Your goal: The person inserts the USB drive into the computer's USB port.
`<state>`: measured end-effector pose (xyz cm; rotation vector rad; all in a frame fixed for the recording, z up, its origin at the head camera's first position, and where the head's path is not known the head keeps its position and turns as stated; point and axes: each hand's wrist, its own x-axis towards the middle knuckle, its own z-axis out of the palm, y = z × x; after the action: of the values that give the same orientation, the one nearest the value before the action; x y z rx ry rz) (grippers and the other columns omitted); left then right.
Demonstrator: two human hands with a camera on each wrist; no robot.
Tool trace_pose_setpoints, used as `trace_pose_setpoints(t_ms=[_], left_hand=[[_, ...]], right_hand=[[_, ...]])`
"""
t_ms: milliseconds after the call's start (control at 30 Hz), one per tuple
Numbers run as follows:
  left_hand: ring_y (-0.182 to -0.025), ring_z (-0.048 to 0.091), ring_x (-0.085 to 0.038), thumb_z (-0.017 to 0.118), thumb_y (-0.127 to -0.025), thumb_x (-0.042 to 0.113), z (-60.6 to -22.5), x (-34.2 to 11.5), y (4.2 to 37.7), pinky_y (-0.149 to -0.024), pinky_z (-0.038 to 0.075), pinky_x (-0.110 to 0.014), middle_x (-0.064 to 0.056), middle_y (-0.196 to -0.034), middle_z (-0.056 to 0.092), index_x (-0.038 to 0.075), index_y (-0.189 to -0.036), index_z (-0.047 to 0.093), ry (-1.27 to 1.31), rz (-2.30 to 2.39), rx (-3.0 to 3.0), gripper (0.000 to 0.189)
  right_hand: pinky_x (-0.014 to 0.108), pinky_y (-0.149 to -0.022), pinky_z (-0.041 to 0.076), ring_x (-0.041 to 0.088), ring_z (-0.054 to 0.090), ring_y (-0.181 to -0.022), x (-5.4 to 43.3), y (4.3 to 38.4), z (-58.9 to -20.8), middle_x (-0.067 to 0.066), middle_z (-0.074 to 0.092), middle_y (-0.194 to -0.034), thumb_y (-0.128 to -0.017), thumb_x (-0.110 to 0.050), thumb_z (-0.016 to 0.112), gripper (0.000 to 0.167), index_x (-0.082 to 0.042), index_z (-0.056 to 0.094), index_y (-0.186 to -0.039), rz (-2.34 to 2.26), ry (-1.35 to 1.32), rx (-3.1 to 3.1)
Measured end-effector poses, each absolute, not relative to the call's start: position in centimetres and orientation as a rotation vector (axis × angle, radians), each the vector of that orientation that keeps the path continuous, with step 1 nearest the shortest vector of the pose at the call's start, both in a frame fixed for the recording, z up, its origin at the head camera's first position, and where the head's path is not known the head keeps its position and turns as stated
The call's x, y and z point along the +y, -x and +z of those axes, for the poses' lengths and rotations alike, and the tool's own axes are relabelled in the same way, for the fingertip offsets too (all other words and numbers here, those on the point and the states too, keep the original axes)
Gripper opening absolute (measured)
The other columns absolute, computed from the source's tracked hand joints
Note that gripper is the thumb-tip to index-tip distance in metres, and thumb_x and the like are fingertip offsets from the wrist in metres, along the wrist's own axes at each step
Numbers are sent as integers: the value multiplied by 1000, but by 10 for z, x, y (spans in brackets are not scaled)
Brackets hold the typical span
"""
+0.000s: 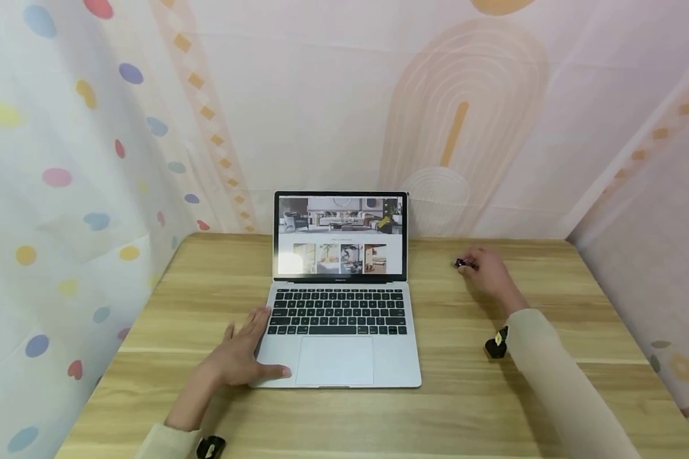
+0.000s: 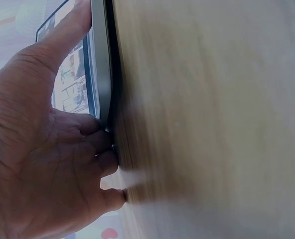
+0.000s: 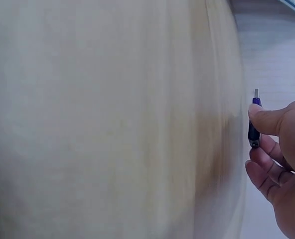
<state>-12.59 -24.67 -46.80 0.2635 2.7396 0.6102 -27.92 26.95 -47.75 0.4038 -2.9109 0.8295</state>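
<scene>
A silver laptop point(image 1: 340, 331) stands unfolded on the wooden table, its screen lit with furniture pictures. My left hand point(image 1: 242, 350) rests at the laptop's left edge. Its thumb point(image 2: 70, 35) lies over the palm rest, while the other fingers point(image 2: 105, 144) stay beside the side edge, near the tabletop. To the right of the screen, my right hand point(image 1: 488, 271) pinches a small dark USB flash drive point(image 3: 255, 119) between thumb and fingers. The drive's bare metal plug points away from the palm, and part of its body is hidden by the thumb.
The wooden table point(image 1: 465, 408) reaches back to a patterned curtain point(image 1: 333, 115), with another dotted curtain point(image 1: 80, 223) along the left. Black wrist-worn devices point(image 1: 496, 347) show at both sleeves. The laptop's right side edge faces the right hand across bare wood.
</scene>
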Motion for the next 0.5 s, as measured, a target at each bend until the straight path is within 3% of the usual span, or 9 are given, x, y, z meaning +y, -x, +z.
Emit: trace_pose_setpoints(t_ms=[500], left_hand=[[-159,6,-45,80,-70,72,-471,-247,128,-123,-3,-74,-24,-172,4,1,-164,6,-247,622,2712,140]], right_hand=[[53,-86,58,39,67,-98,261,257,-473,23,67,-108,-96,-6,70,24,4,69,-117,887,-413,-2856]])
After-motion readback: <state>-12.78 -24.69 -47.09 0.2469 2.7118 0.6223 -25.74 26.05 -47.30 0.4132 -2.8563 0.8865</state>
